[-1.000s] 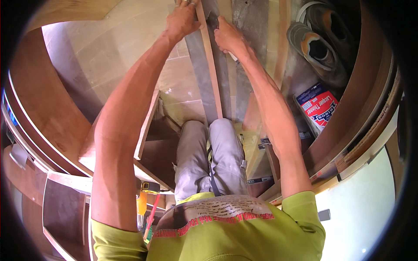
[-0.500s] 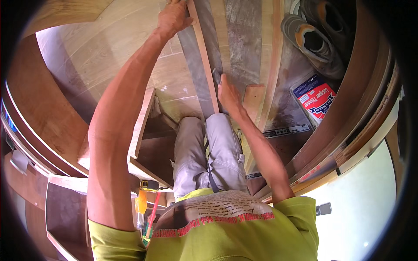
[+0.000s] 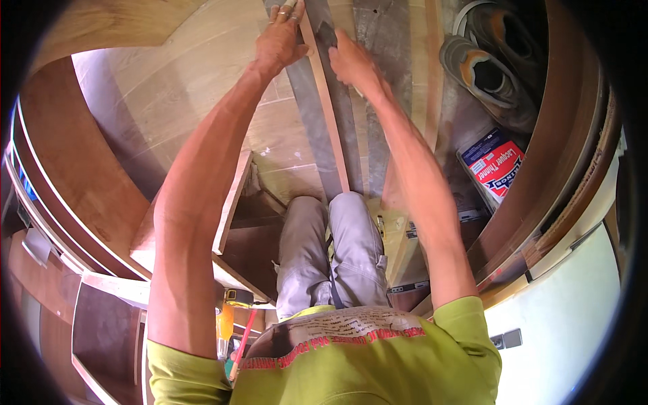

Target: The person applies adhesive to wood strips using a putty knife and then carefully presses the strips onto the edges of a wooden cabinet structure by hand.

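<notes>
A long narrow wooden strip (image 3: 322, 88) runs from between my knees away toward the top edge, with a dark grey band (image 3: 305, 111) on its left and another (image 3: 341, 101) on its right. My left hand (image 3: 278, 44) lies with fingers stretched out over the left band, its thumb by the strip. To the right of the strip, my right hand (image 3: 352, 62) is closed round a dark flat-bladed tool like a scraper (image 3: 327, 32). The blade is beside the strip; its handle is mostly hidden in the hand.
Shoes (image 3: 482, 77) and a red and blue rectangular can (image 3: 495, 165) stand at the right, before a curved wooden panel (image 3: 526, 223). An open wooden box (image 3: 251, 229) is left of my knees. A tape measure (image 3: 239, 298) and orange-handled tool (image 3: 225, 322) hang near my left side.
My right hand has slid the tool away from me along the strip, up close to my left hand. My left hand has stayed by the strip; the whole view has shifted slightly.
</notes>
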Demonstrator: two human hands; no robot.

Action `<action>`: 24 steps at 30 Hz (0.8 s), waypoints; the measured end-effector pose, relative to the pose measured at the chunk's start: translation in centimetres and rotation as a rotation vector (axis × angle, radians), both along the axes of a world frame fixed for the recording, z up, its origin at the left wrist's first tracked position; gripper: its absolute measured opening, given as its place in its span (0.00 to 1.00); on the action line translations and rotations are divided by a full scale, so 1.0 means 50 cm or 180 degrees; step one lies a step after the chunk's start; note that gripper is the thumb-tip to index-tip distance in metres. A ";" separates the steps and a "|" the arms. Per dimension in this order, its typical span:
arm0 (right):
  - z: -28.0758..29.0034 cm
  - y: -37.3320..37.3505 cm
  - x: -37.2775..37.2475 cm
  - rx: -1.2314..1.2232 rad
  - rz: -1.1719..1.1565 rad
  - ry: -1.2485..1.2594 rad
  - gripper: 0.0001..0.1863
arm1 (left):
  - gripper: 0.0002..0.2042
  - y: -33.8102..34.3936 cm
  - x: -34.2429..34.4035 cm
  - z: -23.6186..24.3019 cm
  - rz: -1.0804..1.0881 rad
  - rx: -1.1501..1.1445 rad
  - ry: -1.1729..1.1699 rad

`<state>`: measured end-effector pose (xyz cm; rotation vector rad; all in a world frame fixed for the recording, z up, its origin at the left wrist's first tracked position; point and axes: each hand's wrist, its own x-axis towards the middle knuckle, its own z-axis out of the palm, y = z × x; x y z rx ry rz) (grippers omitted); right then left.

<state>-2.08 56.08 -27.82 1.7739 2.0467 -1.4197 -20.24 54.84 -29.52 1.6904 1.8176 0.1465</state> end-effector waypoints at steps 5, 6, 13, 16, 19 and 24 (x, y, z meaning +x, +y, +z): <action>-0.010 0.031 -0.033 -0.0288 0.0070 -0.0085 0.17 | 0.56 -0.008 -0.003 -0.008 0.0036 0.0099 0.0024; -0.005 0.023 -0.031 -0.0386 0.0055 -0.0082 0.18 | 0.56 -0.012 -0.005 -0.017 0.0034 0.0156 0.0067; 0.026 -0.211 0.084 -0.0159 0.0378 -0.0546 0.18 | 0.55 -0.004 0.001 0.014 0.0054 -0.0135 0.0173; 0.032 -0.318 0.139 -0.0271 0.0100 -0.0383 0.20 | 0.54 0.000 0.006 0.017 0.0106 -0.0279 0.0184; 0.046 -0.392 0.178 -0.0511 0.0055 -0.0535 0.19 | 0.54 0.002 0.007 0.015 0.0122 -0.0255 0.0175; 0.010 -0.416 0.238 -0.1083 -0.0370 -0.0124 0.16 | 0.54 -0.014 -0.004 -0.036 -0.0039 0.0204 0.0288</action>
